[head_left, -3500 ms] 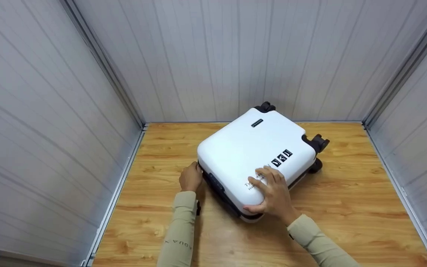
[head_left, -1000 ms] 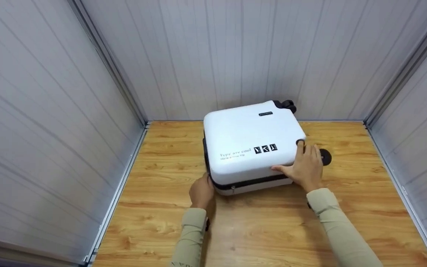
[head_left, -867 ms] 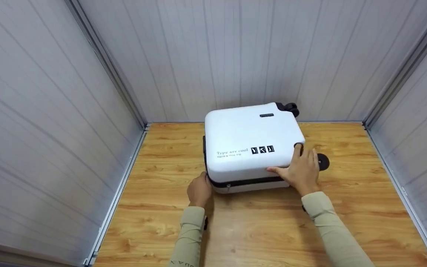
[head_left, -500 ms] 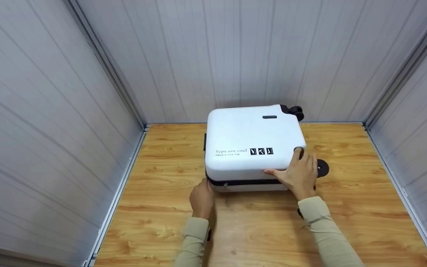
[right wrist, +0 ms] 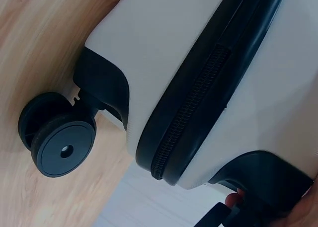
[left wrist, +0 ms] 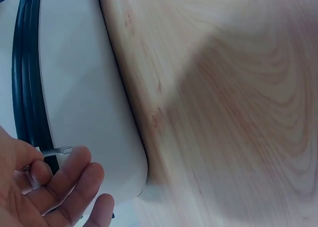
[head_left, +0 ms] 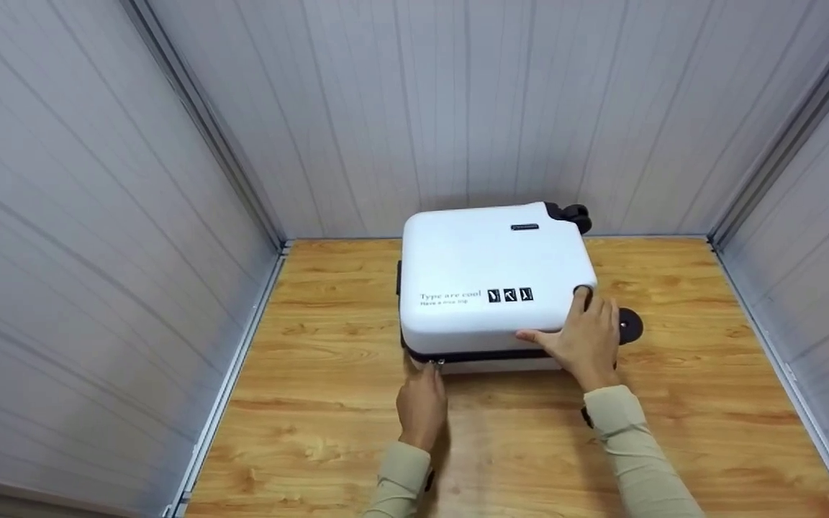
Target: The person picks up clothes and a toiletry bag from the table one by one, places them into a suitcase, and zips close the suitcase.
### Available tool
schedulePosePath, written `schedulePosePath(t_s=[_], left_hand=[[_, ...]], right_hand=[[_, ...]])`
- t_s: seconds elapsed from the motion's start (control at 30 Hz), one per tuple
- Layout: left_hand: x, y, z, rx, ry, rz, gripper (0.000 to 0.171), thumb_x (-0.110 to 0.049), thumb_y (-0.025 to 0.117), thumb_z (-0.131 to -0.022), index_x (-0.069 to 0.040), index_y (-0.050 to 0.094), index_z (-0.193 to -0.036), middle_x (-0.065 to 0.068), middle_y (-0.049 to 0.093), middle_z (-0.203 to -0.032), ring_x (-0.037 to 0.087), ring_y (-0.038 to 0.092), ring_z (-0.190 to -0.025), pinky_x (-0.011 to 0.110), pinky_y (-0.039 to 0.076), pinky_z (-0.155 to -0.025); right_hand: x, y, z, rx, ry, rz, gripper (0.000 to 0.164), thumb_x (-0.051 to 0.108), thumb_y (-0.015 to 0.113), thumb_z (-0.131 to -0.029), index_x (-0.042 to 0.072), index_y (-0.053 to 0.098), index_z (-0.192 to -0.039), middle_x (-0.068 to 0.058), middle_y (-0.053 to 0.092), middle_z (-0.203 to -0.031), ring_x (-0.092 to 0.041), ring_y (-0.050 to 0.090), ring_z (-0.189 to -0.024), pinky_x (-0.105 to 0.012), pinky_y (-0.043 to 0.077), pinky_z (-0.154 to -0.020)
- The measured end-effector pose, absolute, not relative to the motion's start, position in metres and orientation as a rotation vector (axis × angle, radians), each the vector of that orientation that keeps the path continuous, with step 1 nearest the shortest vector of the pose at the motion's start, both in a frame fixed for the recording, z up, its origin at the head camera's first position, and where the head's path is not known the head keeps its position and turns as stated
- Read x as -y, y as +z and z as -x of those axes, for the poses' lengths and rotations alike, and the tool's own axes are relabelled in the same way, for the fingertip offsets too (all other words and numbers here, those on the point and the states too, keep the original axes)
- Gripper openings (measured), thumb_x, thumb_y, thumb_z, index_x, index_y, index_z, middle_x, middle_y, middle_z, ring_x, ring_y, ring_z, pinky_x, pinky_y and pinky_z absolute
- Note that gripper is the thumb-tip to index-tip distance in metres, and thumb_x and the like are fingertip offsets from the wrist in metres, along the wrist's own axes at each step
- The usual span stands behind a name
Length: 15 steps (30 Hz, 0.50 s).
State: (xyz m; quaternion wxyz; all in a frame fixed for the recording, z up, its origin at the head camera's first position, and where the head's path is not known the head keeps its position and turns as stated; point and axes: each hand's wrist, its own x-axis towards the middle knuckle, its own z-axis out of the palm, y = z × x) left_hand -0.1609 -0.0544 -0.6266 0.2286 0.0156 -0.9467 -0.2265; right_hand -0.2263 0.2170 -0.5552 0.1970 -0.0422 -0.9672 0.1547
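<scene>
A white hard-shell suitcase [head_left: 490, 266] lies flat on the floor, its printed lettering towards me and its wheels to the right. My left hand [head_left: 423, 406] is at the front left corner, its thumb and forefinger pinching a metal zipper pull on the black zipper band [left wrist: 32, 88]. A second zipper pull [left wrist: 59, 151] sticks out beside those fingertips. My right hand [head_left: 587, 342] grips the front right corner, fingers round the edge at the black wheel mount [right wrist: 268, 180] and thumb on the front side. In the right wrist view, only a little of that hand shows.
One lower black wheel [right wrist: 64, 147] stands out near the wood-look floor [head_left: 328, 324]. At the back right corner is an upper wheel [head_left: 576, 216]. Pale panel walls [head_left: 357, 108] enclose the floor at the back, left and right, with the back wall close behind the suitcase.
The suitcase has turned clockwise, its handle end now facing left. My right hand has moved to the wheel corner; my left hand has just come round to the zipper pulls in front.
</scene>
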Motion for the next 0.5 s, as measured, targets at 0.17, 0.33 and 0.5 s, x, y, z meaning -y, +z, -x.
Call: schedulePosePath(t_s=[0.17, 0.33, 0.5], left_hand=[[0.056, -0.626, 0.161, 2.614, -0.63, -0.015, 0.017, -0.019, 0.054, -0.097, -0.012, 0.064, -0.086, 0.008, 0.062, -0.062, 0.025, 0.058, -0.048, 0.035, 0.039, -0.04], [0.06, -0.625, 0.16, 2.596, -0.646, 0.057, 0.018, -0.018, 0.056, -0.096, -0.011, 0.065, -0.083, 0.006, 0.06, -0.058, 0.022, 0.056, -0.046, 0.033, 0.039, -0.039], [0.071, -0.616, 0.164, 2.697, -0.655, 0.121, 0.023, -0.026, 0.055, -0.096, -0.017, 0.064, -0.077, 0.001, 0.059, -0.057, 0.019, 0.053, -0.046, 0.031, 0.036, -0.041]], right_hand=[[-0.221, -0.555, 0.226, 2.697, 0.432, 0.088, 0.139, 0.098, 0.053, -0.043, -0.004, 0.035, -0.136, -0.035, 0.05, -0.117, -0.052, 0.043, -0.123, -0.056, 0.018, -0.117], [-0.226, -0.558, 0.227, 2.693, 0.458, 0.053, 0.134, 0.096, 0.054, -0.048, -0.003, 0.035, -0.137, -0.034, 0.049, -0.119, -0.051, 0.041, -0.125, -0.055, 0.016, -0.117], [-0.238, -0.561, 0.226, 2.732, 0.565, -0.032, 0.126, 0.087, 0.057, -0.062, -0.004, 0.028, -0.144, -0.035, 0.042, -0.133, -0.049, 0.033, -0.131, -0.057, 0.007, -0.117]])
